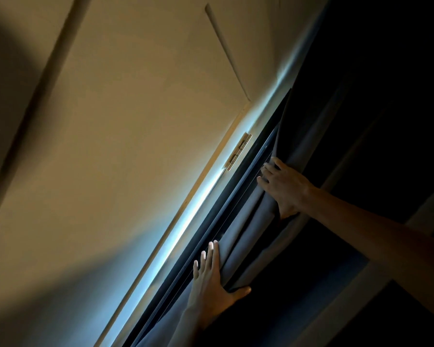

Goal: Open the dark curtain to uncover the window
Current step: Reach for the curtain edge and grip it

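Note:
A dark blue-grey curtain [308, 136] hangs in folds across the right half of the tilted view. My right hand [285, 187] grips the curtain's left edge higher up, fingers curled around the fabric. My left hand [211, 279] lies lower on the same edge, fingers stretched out flat and thumb spread against a fold. A thin strip of pale daylight [186, 221] shows along the curtain's left edge. The window itself is hidden behind the fabric.
A cream wall [125, 121] fills the left half, with a pale frame edge [158, 251] and a metal hinge [239, 151] beside the curtain. The room is dim; the far right of the curtain is nearly black.

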Demonstrator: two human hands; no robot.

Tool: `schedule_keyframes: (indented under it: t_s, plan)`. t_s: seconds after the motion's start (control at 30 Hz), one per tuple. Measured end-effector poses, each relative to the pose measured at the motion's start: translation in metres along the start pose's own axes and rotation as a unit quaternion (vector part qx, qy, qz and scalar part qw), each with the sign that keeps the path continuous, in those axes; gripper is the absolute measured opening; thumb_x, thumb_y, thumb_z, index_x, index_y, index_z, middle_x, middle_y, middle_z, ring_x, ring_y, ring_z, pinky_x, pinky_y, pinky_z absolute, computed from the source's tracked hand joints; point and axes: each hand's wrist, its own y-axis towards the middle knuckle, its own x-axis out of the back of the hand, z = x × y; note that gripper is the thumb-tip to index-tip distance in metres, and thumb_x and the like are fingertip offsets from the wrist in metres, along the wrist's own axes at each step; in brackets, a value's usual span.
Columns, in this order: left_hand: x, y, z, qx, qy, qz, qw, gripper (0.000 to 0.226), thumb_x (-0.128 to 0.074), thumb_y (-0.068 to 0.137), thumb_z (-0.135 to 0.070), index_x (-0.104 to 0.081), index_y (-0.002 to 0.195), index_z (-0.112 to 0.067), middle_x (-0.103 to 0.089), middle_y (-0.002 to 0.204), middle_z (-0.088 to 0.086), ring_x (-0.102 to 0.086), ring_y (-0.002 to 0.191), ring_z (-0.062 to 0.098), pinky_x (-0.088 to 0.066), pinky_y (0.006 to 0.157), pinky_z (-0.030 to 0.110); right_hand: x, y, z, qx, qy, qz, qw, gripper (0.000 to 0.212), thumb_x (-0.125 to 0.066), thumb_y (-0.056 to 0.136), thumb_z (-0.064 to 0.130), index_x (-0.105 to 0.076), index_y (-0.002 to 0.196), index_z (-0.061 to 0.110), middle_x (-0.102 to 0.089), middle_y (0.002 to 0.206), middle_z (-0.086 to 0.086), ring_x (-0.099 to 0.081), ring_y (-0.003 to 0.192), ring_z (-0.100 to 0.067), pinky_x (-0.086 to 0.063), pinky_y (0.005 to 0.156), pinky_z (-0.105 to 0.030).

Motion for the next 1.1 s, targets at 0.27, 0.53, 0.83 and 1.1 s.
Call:
schedule_keyframes:
  t_s: [0.27, 0.53, 0.83, 1.1]
  plan:
    - [-0.009, -0.004, -0.002, 0.019, 0.005, -0.001, 1.0, 0.144, -0.051, 0.056, -0.096, 0.037, 0.148, -0.029, 0.027, 0.163, 0.006, 0.02, 0.152, 0.025, 0.01, 0.123, 0.045, -0.009, -0.008, 0.001, 0.001, 0.019, -0.03, 0.999, 0.078, -0.064, 0.072, 0.05, -0.049, 0.136, 0.01, -0.049, 0.138, -0.018, -0.041, 0.133, -0.035, -0.012, 0.123, -0.052]
    - [-0.021, -0.011, -0.003, 0.006, -0.015, 0.008, 1.0, 0.137, -0.051, 0.06, -0.093, 0.031, 0.151, -0.032, 0.02, 0.166, 0.0, 0.016, 0.153, 0.022, 0.008, 0.123, 0.045, -0.028, -0.027, -0.003, 0.007, 0.03, -0.018, 0.999, 0.103, -0.054, 0.076, 0.075, -0.033, 0.152, 0.009, -0.044, 0.152, -0.021, -0.028, 0.15, -0.034, 0.007, 0.124, -0.053]
    - [-0.037, -0.025, -0.032, 0.032, -0.097, 0.052, 0.993, 0.114, -0.037, 0.072, -0.094, 0.023, 0.153, -0.041, 0.007, 0.168, -0.004, 0.008, 0.154, 0.02, 0.007, 0.123, 0.043, -0.03, -0.059, -0.015, 0.038, 0.025, 0.051, 0.998, 0.137, -0.027, 0.059, 0.105, -0.021, 0.16, 0.012, -0.03, 0.161, -0.023, -0.019, 0.154, -0.033, 0.008, 0.124, -0.052]
    - [-0.047, -0.03, -0.041, 0.013, -0.102, 0.068, 0.992, 0.1, -0.027, 0.081, -0.087, 0.028, 0.15, -0.04, 0.016, 0.165, -0.004, 0.011, 0.152, 0.023, 0.015, 0.116, 0.041, -0.034, -0.067, -0.015, -0.005, 0.079, 0.068, 0.995, 0.113, 0.001, 0.083, 0.088, -0.024, 0.159, 0.009, -0.026, 0.165, -0.021, -0.021, 0.155, -0.03, 0.005, 0.127, -0.052]
